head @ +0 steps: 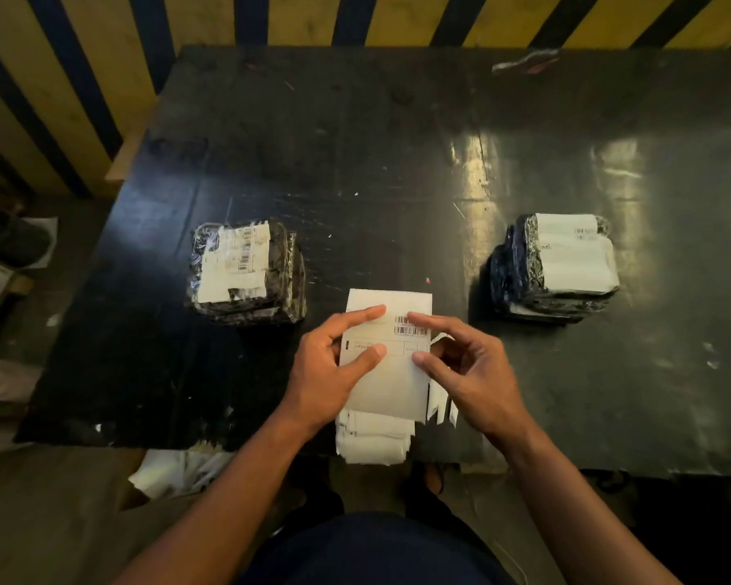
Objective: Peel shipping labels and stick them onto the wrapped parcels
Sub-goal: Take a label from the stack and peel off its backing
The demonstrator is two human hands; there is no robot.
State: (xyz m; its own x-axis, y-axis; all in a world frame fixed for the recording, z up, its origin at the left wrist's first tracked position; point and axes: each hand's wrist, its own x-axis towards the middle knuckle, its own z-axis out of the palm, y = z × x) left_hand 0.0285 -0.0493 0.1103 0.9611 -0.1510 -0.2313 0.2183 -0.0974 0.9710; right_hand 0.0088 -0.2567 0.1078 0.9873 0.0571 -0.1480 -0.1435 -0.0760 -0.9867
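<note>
A white shipping label (391, 365) with a barcode lies on top of a stack of labels (372, 441) at the table's near edge. My left hand (326, 373) holds the label's left side, index finger and thumb lying across its face. My right hand (469, 373) pinches the label's right edge with thumb and fingertips. To the left stands a stack of black wrapped parcels (245, 272), the top one bearing a label. To the right stands a second stack of wrapped parcels (553, 268) with a white label on top.
The black table (355, 141) stretches far back toward a yellow and blue striped wall (81, 78). Peeled paper scraps (178, 470) lie on the floor below the table's near left edge. A strip of debris (524, 61) sits at the far right.
</note>
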